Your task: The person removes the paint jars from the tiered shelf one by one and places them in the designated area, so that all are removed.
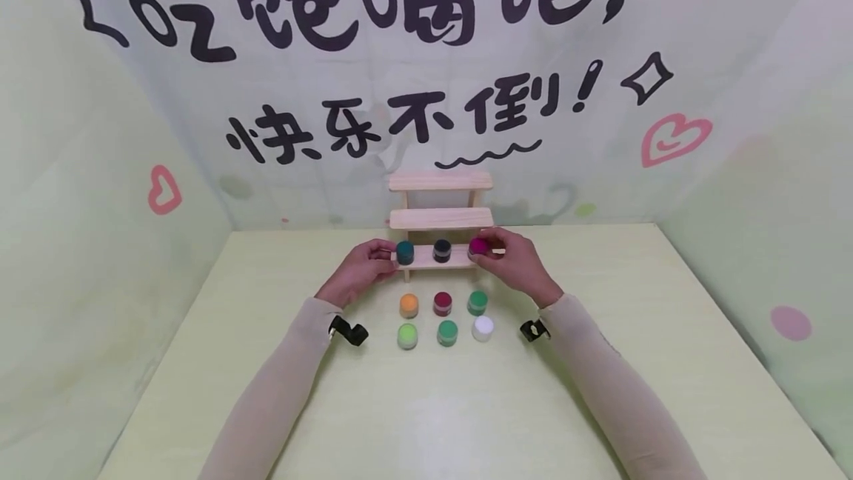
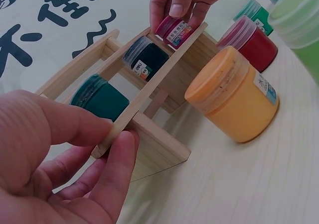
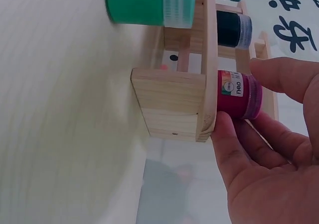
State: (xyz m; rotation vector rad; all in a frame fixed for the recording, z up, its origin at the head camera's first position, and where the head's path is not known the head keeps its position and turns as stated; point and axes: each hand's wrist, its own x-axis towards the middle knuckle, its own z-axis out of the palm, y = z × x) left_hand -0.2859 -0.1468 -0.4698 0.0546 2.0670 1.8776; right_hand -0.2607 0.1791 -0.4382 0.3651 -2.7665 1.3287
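A small three-tier wooden rack (image 1: pixel 441 218) stands at the back of the table. Along its lowest step sit a teal paint jar (image 2: pixel 101 96), a black paint jar (image 2: pixel 145 58) and a magenta paint jar (image 3: pixel 240 95). At the left end of that step, my left hand (image 2: pixel 75 154) pinches the board, thumb above and fingers below, close beside the teal jar. My right hand (image 3: pixel 274 134) holds the magenta jar at the right end, its thumb at the lid and its fingers round the far side.
In front of the rack stand two rows of paint jars: orange (image 1: pixel 409 306), dark red (image 1: pixel 443 304) and green (image 1: pixel 477 302), then light green (image 1: pixel 407 336), another green (image 1: pixel 447 332) and white (image 1: pixel 483 328). A printed cloth (image 1: pixel 373 80) hangs behind the table (image 1: pixel 426 421).
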